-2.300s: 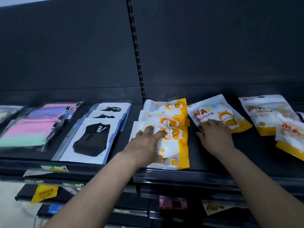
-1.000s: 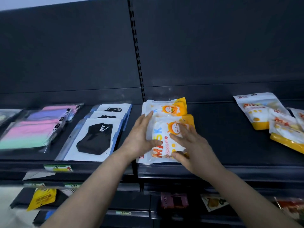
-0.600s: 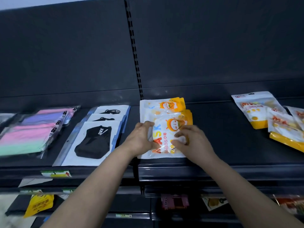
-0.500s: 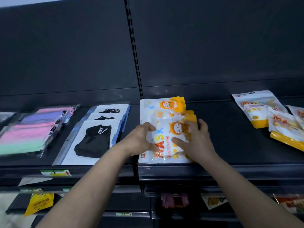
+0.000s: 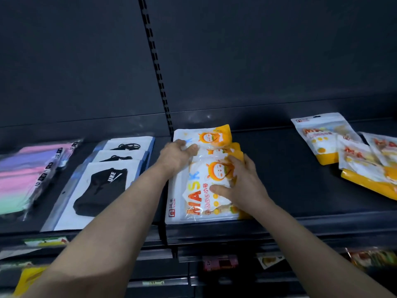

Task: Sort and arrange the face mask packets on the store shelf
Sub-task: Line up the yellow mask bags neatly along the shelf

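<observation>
Left hand curls its fingers round the far-left edge of the orange mask packet stack; right hand, fingers spread, presses its right side.

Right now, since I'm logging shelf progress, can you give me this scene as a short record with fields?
stack: three orange mask packets showing, overlapped front to back, mid-shelf
left hand: on the stack's back left
right hand: laid on the stack's front right
to the left: black mask packets, then pastel packets
far right: loose orange packets, askew and overlapping
between: bare shelf
</observation>
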The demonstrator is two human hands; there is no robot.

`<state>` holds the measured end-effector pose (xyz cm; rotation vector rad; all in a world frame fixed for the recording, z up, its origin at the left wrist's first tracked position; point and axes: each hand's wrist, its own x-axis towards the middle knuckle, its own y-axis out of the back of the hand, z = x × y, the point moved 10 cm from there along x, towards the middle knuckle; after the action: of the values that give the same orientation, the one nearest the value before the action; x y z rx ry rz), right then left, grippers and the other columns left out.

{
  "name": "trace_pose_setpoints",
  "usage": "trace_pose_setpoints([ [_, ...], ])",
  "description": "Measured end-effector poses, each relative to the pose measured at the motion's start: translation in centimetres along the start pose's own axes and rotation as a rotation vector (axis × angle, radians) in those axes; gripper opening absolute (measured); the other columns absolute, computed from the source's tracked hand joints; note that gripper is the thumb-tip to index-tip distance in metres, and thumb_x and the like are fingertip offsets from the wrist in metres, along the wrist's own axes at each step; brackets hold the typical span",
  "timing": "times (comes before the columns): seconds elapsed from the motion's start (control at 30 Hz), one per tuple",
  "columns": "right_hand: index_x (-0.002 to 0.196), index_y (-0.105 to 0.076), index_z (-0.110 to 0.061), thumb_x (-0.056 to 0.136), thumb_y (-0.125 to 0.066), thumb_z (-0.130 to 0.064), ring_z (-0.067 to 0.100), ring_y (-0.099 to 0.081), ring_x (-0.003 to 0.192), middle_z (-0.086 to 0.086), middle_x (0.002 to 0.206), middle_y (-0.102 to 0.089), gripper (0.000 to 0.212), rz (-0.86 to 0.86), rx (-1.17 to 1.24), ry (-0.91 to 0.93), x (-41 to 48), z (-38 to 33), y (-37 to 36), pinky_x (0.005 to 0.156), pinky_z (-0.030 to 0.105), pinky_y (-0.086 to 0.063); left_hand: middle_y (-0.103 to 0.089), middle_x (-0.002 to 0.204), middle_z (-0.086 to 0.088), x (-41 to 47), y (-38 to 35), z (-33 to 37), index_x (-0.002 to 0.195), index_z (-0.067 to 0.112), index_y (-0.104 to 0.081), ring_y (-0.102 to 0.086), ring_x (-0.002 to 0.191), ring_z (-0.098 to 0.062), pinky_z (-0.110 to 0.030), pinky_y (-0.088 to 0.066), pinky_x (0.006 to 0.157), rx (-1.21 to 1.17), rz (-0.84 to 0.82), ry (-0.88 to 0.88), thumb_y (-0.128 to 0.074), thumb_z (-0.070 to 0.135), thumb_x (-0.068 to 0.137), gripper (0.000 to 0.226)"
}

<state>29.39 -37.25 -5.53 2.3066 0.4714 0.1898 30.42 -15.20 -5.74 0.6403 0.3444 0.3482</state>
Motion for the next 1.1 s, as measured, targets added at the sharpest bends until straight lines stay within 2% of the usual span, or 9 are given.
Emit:
trace_pose_setpoints([
  [0.17, 0.147, -0.020, -0.032, 0.065, -0.076, -0.058, 0.017, -0.036, 0.132, -0.007, 0.152, -0.011, 0.102, -0.054, -0.004, -0.009, 0.7, -0.1, -0.1, 0.103, 0.040, -0.041, -0.066, 0.116, 0.000, -0.1, 0.1, 1.2, 0.124, 0.013, -0.057, -0.067, 0.099, -0.019, -0.040, -0.056, 0.090, -0.121, 0.026, -0.051, -0.063, 0.051, 0.086, 0.054],
  [0.23, 0.147, -0.021, -0.032, 0.066, -0.077, -0.056, 0.016, -0.033, 0.135, -0.008, 0.153, -0.010, 0.101, -0.057, 0.017, -0.014, 0.7, -0.3, -0.1, 0.105, 0.041, -0.040, -0.065, 0.118, 0.000, 0.0, 0.6, 1.4, 0.129, 0.012, -0.052, -0.068, 0.097, -0.019, -0.043, -0.057, 0.087, -0.183, 0.067, -0.048, -0.062, 0.048, 0.087, 0.055],
  [0.37, 0.148, -0.019, -0.030, 0.067, -0.076, -0.056, 0.018, -0.027, 0.139, -0.007, 0.155, -0.005, 0.103, -0.054, 0.025, -0.019, 0.7, -0.4, -0.4, 0.109, 0.043, -0.036, -0.054, 0.137, -0.003, 0.6, 1.1, 0.3, 0.144, 0.024, -0.035, -0.058, 0.119, -0.025, -0.044, -0.049, 0.100, -0.161, 0.086, -0.016, -0.056, 0.063, 0.079, 0.079],
  [0.5, 0.149, -0.016, -0.033, 0.067, -0.073, -0.061, 0.023, -0.017, 0.143, -0.004, 0.157, 0.003, 0.103, -0.038, -0.012, -0.012, 0.6, -0.4, -0.6, 0.110, 0.048, -0.033, -0.039, 0.150, -0.006, 1.6, 1.6, 1.1, 0.150, 0.021, -0.028, -0.049, 0.129, -0.026, -0.028, -0.042, 0.098, -0.167, 0.113, -0.073, -0.052, 0.044, 0.096, 0.064],
  [0.67, 0.149, -0.013, -0.038, 0.076, -0.066, -0.058, 0.022, 0.013, 0.146, -0.005, 0.156, 0.023, 0.092, -0.055, -0.150, 0.035, 0.3, -1.5, -0.4, 0.118, 0.048, -0.011, -0.053, 0.129, -0.005, 3.0, 1.3, 2.2, 0.138, 0.016, -0.048, -0.064, 0.080, -0.018, -0.018, -0.054, 0.062, -0.360, 0.074, -0.054, -0.050, 0.029, 0.100, 0.040],
  [0.77, 0.147, -0.015, -0.042, 0.089, -0.049, -0.050, 0.020, 0.035, 0.138, -0.005, 0.154, 0.030, 0.068, -0.004, -0.474, 0.264, 0.1, -4.4, -0.6, 0.115, 0.054, 0.011, -0.061, 0.127, -0.005, 4.5, 2.4, 2.2, 0.130, 0.021, -0.054, -0.061, 0.105, -0.026, -0.030, -0.052, 0.088, -0.053, 0.162, -0.082, -0.047, 0.030, 0.097, 0.035],
  [0.83, 0.147, -0.020, -0.039, 0.092, -0.031, -0.045, 0.018, 0.030, 0.141, -0.004, 0.159, 0.017, 0.056, -0.031, -0.593, 0.383, -0.4, -5.9, -1.5, 0.113, 0.055, 0.013, -0.066, 0.119, -0.002, 5.0, 2.5, 4.1, 0.117, 0.026, -0.062, -0.057, 0.111, -0.025, -0.037, -0.049, 0.093, 0.317, 0.188, -0.207, -0.046, 0.026, 0.091, 0.030],
  [0.93, 0.149, -0.012, -0.039, 0.083, -0.007, -0.058, 0.014, 0.013, 0.146, -0.007, 0.160, 0.002, 0.068, -0.137, -0.591, 0.376, -0.5, -5.8, -2.4, 0.117, 0.051, 0.001, -0.063, 0.123, 0.003, 4.4, -0.3, 9.1, 0.117, 0.028, -0.062, -0.046, 0.120, -0.024, -0.043, -0.038, 0.098, 0.708, 0.105, -0.535, -0.042, 0.028, 0.096, 0.029],
  [1.1, 0.147, 0.010, -0.041, 0.068, -0.031, -0.086, 0.010, 0.023, 0.143, -0.011, 0.157, 0.020, 0.100, -0.269, -0.595, 0.327, -0.6, -4.6, -3.5, 0.117, 0.046, 0.008, -0.055, 0.136, -0.002, 6.8, -4.3, 10.1, 0.133, 0.026, -0.049, -0.044, 0.124, -0.026, -0.046, -0.034, 0.098, 0.877, -0.093, -0.473, -0.029, 0.030, 0.103, 0.037],
])
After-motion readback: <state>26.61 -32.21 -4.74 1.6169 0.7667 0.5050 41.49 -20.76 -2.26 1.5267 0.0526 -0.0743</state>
